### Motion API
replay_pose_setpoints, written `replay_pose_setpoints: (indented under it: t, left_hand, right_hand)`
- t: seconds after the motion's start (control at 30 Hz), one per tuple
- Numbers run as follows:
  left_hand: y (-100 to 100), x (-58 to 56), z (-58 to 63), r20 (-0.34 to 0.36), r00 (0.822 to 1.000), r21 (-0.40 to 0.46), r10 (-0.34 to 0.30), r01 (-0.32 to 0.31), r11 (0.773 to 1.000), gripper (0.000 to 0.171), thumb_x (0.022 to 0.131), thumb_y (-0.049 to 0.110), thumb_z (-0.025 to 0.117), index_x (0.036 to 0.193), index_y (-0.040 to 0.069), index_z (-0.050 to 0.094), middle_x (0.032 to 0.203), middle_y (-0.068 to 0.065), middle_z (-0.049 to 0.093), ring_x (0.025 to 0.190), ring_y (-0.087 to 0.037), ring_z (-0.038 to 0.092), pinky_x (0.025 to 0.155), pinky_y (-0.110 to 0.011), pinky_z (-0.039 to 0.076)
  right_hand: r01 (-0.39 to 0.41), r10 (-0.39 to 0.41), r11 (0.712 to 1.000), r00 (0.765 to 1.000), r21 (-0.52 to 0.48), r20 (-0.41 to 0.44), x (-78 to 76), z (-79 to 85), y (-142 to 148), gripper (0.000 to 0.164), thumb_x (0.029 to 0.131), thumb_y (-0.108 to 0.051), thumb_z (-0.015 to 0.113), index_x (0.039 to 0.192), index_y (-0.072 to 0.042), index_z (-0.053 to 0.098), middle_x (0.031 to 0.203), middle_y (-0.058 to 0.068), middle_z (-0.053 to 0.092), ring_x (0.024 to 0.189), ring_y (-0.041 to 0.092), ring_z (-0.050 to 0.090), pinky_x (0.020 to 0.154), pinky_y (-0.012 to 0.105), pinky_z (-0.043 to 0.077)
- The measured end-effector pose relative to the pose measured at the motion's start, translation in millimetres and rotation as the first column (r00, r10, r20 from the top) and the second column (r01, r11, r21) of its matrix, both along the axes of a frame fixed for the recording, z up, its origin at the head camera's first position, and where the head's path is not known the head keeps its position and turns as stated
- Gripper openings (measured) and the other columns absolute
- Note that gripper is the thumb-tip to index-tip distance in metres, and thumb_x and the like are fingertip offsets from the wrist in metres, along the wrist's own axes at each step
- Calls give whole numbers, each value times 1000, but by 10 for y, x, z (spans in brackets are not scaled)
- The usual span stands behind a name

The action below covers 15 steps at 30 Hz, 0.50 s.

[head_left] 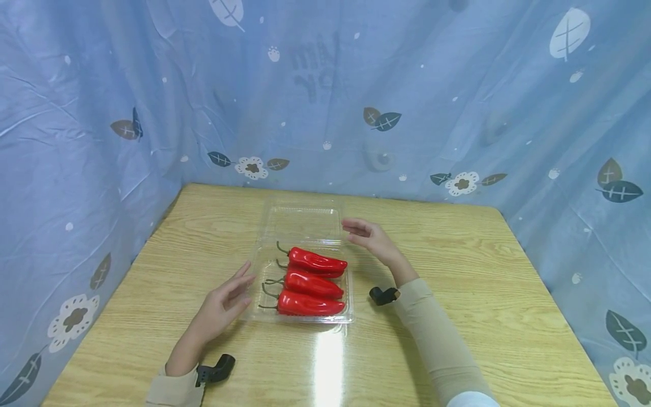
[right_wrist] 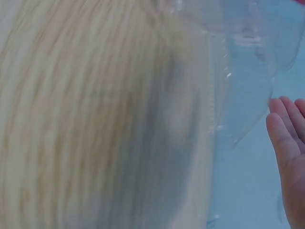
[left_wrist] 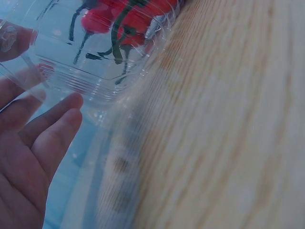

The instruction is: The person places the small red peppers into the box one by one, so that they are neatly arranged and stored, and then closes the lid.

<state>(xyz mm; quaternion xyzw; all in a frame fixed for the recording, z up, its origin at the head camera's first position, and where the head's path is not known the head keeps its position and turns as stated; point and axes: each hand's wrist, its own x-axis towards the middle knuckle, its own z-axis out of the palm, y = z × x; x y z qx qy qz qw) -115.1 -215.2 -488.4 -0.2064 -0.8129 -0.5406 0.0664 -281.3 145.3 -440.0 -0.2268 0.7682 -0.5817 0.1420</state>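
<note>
A clear plastic clamshell box (head_left: 317,319) lies opened on the table, its see-through lid (head_left: 304,221) folded back toward the curtain. Several shiny red peppers (head_left: 311,284) lie side by side in the base, green stems pointing left. Beside the box's left edge is my left hand (head_left: 221,308), fingers extended; in the left wrist view its fingertips (left_wrist: 72,101) are at the clear plastic wall, though firm contact is hard to judge. My right hand (head_left: 373,240) hovers by the lid's right edge, fingers fairly straight, holding nothing. The right wrist view shows that hand (right_wrist: 293,148) near the clear plastic.
The wooden table (head_left: 458,271) extends on both sides of the box. A blue curtain (head_left: 315,96) with leaf and flower prints surrounds its back and sides. Each wrist carries a small black camera, such as the one on the left (head_left: 217,370).
</note>
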Motion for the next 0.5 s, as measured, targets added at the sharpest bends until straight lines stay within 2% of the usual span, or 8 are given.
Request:
replay_pose_setpoints:
  t: [0.27, 0.5]
  left_hand:
    - [11, 5, 18, -11, 1000, -3, 4, -4, 1000, 42, 90, -2, 59, 130, -9, 49, 153, -21, 27, 130, -1, 40, 101, -10, 39]
    - [21, 11, 27, -21, 1000, -5, 5, -6, 1000, 41, 90, -3, 58, 130, -10, 49, 153, -22, 27, 129, 2, 39, 101, -8, 37]
  right_hand:
    - [82, -80, 996, 994, -21, 70, -92, -101, 61, 49, 94, -6, 55, 140, 3, 41, 143, 27, 41, 132, 36, 42, 110, 45, 39]
    - [132, -137, 990, 983, 43, 125, -190, -148, 43, 53, 94, -13, 57, 142, 1, 38, 145, 20, 43, 133, 31, 42, 112, 44, 37]
